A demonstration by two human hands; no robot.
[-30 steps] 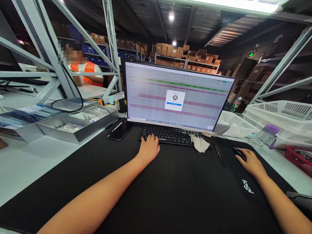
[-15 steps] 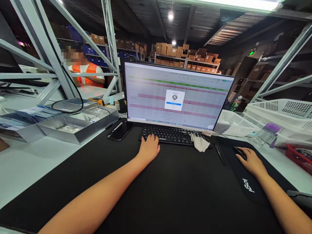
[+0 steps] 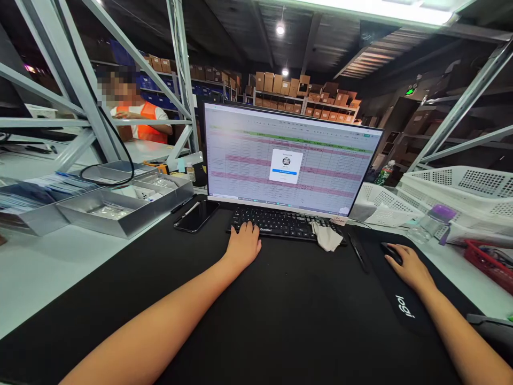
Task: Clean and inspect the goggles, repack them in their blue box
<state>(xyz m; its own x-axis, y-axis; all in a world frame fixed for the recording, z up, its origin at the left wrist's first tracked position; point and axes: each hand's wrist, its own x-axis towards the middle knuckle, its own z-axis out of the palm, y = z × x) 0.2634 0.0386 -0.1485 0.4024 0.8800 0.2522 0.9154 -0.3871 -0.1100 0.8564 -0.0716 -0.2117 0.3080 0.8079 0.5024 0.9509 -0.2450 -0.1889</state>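
Observation:
My left hand (image 3: 243, 246) rests on the black desk mat (image 3: 280, 310) with its fingers lying on the left end of the black keyboard (image 3: 284, 223). Its fingers are relaxed and hold nothing. My right hand (image 3: 409, 266) lies cupped over a black mouse (image 3: 390, 252) on a black mouse pad (image 3: 403, 302). A monitor (image 3: 286, 160) stands behind the keyboard and shows a spreadsheet with a small white pop-up in its middle.
A black phone (image 3: 196, 215) lies left of the keyboard, a crumpled cloth (image 3: 325, 236) at its right end. Metal trays (image 3: 116, 200) sit at left, white baskets (image 3: 452, 187) and a clear bottle (image 3: 430, 224) at right. A person in an orange vest (image 3: 138, 115) sits behind the steel racking.
Both hands stay where they were on the keyboard and the mouse. The view has shifted very slightly.

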